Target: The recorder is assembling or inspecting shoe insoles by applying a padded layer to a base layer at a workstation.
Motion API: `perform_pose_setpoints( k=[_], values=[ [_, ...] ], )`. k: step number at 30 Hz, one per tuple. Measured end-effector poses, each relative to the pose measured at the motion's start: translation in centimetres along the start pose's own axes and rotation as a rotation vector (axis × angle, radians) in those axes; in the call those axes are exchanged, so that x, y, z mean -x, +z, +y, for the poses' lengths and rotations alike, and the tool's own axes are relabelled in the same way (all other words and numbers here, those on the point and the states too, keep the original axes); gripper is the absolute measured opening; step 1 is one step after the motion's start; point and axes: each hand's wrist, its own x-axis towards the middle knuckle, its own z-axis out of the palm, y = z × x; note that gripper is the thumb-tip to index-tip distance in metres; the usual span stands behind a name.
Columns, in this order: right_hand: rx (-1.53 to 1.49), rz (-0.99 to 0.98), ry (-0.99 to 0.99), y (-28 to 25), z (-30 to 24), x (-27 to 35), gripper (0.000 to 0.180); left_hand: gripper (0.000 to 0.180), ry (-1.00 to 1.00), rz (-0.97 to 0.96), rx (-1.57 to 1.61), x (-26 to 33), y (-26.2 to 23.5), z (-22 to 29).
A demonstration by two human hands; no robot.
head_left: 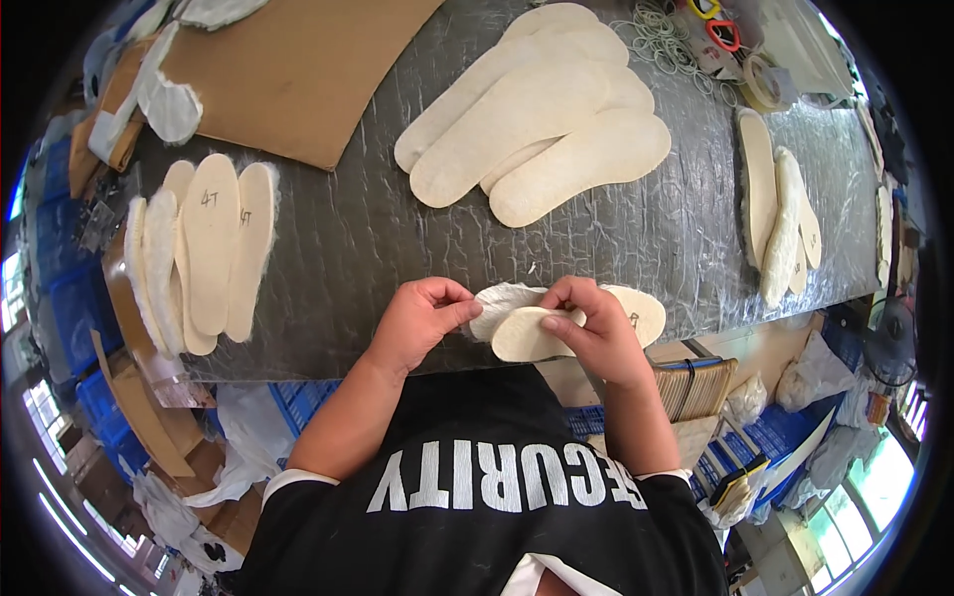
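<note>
Near the front edge of the table, my left hand (422, 320) pinches the left end of a white fleecy insole (509, 295) between thumb and fingertips. My right hand (599, 333) is closed on a cream insole (521, 338), thumb on top, which overlaps the fleecy one. Beyond the right fingers, the rounded end of a cream insole piece (644, 310) with a dark mark shows; whether it belongs to one of the held insoles is hidden by the hand. Farther back lies a fanned pile of larger plain cream insoles (527, 109).
Several marked insoles (211, 253) lie at the left, and a smaller group (785, 214) at the right. Brown cardboard (288, 74) covers the back left of the dark, film-covered table (338, 228). Rubber bands (668, 45), scissors (723, 36) and a tape roll (765, 81) sit back right.
</note>
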Motion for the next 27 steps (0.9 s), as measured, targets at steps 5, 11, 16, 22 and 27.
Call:
perform_pose_setpoints(
  k=[5, 11, 16, 22, 27],
  values=[
    [0.111, 0.034, -0.004, 0.9, 0.0, -0.7, 0.010, 0.009, -0.021, -0.015, 0.155, 0.5, 0.6, 0.4],
    [0.150, 0.013, 0.000, 1.2, 0.3, -0.7, 0.010, 0.011, 0.029, -0.052, 0.193, 0.5, 0.9, 0.9],
    [0.101, 0.038, 0.050, 1.6, 0.8, -0.4, 0.011, 0.010, 0.034, -0.062, 0.189, 0.7, 1.0, 0.8],
    [0.104, 0.039, 0.042, 1.6, 1.1, -0.5, 0.011, 0.010, 0.041, -0.086, 0.268, 0.7, 1.1, 0.4],
    [0.088, 0.060, 0.032, 1.7, 1.2, -0.5, 0.012, 0.009, 0.035, -0.124, 0.361, 0.7, 1.2, 0.2]
  ],
)
